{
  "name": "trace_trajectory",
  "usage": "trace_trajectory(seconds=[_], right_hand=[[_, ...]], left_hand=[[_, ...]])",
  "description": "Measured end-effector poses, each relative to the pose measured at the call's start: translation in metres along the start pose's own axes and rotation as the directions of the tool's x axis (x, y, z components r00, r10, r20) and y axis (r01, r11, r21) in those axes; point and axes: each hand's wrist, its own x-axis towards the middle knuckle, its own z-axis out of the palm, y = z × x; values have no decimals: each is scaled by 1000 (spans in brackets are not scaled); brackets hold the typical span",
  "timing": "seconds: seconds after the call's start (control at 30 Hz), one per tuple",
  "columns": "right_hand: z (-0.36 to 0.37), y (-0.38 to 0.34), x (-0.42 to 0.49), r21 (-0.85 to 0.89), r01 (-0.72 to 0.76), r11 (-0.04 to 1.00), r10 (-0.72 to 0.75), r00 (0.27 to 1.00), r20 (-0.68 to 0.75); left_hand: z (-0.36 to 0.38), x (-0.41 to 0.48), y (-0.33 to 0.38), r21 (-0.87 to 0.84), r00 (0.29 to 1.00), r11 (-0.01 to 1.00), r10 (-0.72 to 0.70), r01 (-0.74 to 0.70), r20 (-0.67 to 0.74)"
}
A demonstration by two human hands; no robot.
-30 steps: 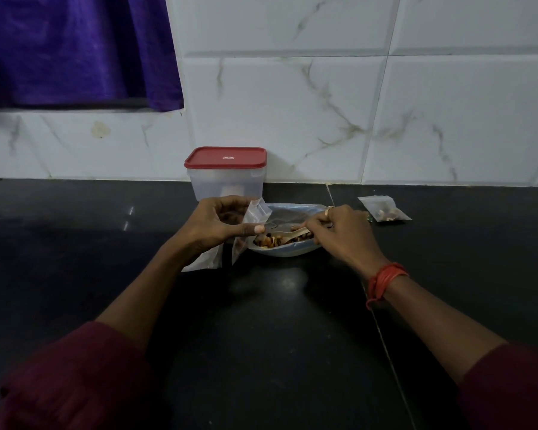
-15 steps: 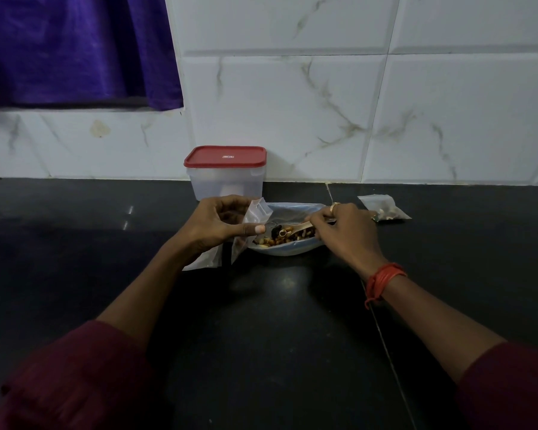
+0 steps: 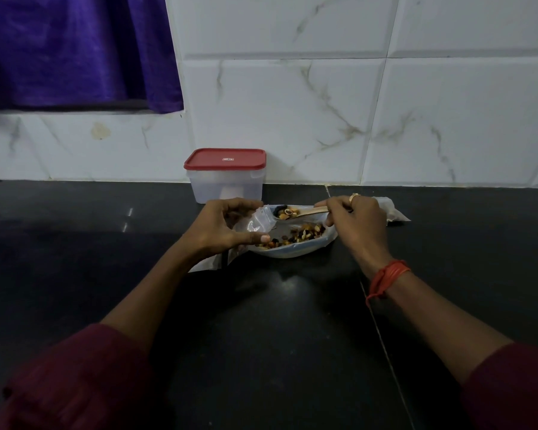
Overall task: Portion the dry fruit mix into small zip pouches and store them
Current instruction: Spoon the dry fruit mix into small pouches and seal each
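A shallow bowl (image 3: 295, 251) of dry fruit mix (image 3: 305, 232) sits on the black counter. My left hand (image 3: 221, 228) pinches a small clear zip pouch (image 3: 260, 223) with its mouth held toward the bowl. My right hand (image 3: 353, 221) grips a wooden spoon (image 3: 305, 211) loaded with mix, its tip right at the pouch mouth, above the bowl. A filled pouch (image 3: 392, 212) lies behind my right hand, partly hidden. More clear pouches (image 3: 210, 263) lie under my left wrist.
A clear container with a red lid (image 3: 225, 173) stands against the white tiled wall behind the bowl. A purple curtain (image 3: 75, 51) hangs at the upper left. The black counter (image 3: 261, 336) stretches wide on both sides.
My right hand has lifted the spoon out of the bowl with a load of mix and carried it left to the pouch mouth. My left hand has kept hold of the pouch.
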Motion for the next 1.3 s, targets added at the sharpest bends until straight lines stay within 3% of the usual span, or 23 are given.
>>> trace_trajectory(seconds=[0.13, 0.23, 0.37, 0.43, 0.6, 0.77, 0.87, 0.93, 1.03, 1.17, 1.3], right_hand=[[4, -5, -4, 62, 37, 997, -37, 999, -14], [8, -7, -9, 27, 167, 986, -169, 983, 65], [13, -2, -14, -134, 534, 835, -502, 838, 212], [15, 0, -13, -215, 600, 771, -568, 800, 193], [14, 3, -11, -146, 575, 805, -565, 818, 108], [11, 1, -10, -88, 420, 903, -422, 907, -7], [4, 2, -6, -38, 300, 953, -302, 950, -74], [1, 5, -5, -121, 283, 951, -290, 956, -47], [2, 10, -6, -251, 331, 910, -332, 943, 39], [6, 11, -10, -413, 441, 797, -395, 898, 195], [8, 10, -11, -406, 431, 806, -373, 902, 219]], left_hand=[[3, 1, -1, 45, 1000, 999, 18, -17, -17], [5, 2, -1, 53, 999, 998, 25, -23, -38], [4, -1, 2, -4, 994, 1000, 19, -19, -103], [3, -2, 2, -45, 993, 999, -2, -3, -118], [-1, -2, 2, -49, 996, 999, -10, 6, -88], [-7, -2, -2, -35, 998, 998, -54, 53, -43], [-6, 1, -3, -208, 983, 974, -122, 92, -137], [-4, 2, -2, -280, 978, 955, -144, 98, -149], [-1, 1, -4, -189, 988, 975, -133, 117, -75], [-4, 1, -6, -195, 984, 973, -144, 122, -104], [-5, 1, -5, -192, 986, 975, -131, 110, -100]])
